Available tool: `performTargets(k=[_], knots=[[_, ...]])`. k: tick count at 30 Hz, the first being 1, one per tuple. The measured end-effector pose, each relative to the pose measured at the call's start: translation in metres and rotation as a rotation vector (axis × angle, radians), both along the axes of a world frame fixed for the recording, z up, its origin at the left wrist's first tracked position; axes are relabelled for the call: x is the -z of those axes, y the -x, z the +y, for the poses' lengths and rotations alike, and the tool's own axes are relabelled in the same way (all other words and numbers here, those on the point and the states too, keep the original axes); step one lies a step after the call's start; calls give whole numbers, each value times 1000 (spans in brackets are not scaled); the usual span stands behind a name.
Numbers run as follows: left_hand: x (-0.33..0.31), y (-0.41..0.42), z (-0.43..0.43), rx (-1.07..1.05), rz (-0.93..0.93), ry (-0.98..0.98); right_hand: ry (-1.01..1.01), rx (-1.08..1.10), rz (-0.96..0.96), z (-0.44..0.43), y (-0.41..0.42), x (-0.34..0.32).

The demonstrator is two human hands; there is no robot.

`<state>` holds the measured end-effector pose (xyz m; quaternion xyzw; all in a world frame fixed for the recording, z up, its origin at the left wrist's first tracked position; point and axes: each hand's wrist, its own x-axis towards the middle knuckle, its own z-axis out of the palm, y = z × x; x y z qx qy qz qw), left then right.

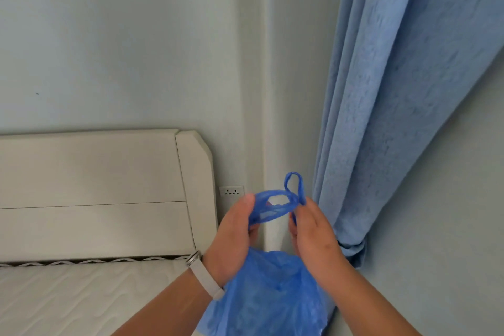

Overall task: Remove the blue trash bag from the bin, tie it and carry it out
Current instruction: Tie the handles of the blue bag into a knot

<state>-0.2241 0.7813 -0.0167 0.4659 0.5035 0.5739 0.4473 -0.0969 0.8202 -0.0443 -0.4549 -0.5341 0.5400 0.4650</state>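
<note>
The blue trash bag [270, 297] hangs in the air in front of me, its thin body bulging below my wrists. Its two handle loops are raised above it and crossed. My left hand [234, 237] pinches the wider loop between thumb and fingers. My right hand [313, 232] grips the narrower loop, which sticks up above its fingertips. The two loops wrap around each other between my hands. A pale watch strap sits on my left wrist. The bin is out of view.
A cream headboard [92, 194] and a white mattress [81, 297] lie to the left. A wall socket [231, 191] sits beside the headboard. A blue curtain [390, 106], tied back low down, hangs close on the right.
</note>
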Motion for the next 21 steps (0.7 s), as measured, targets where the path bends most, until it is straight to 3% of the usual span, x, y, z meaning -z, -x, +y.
performTargets(k=[6,11,14,18,21], knots=[[-6,-9,6,-112,386,-127,-164,37,-9,11,-3,-8],[-14,-21,11,-14,353,-218,-106,3,213,8,-12,-18],[-16,-27,21,-28,304,-285,-199,35,51,12,-21,-17],[-17,-37,31,41,499,-407,-243,44,-87,17,-27,-19],[-17,-45,34,74,671,-477,-243,1,-60,17,-27,-26]])
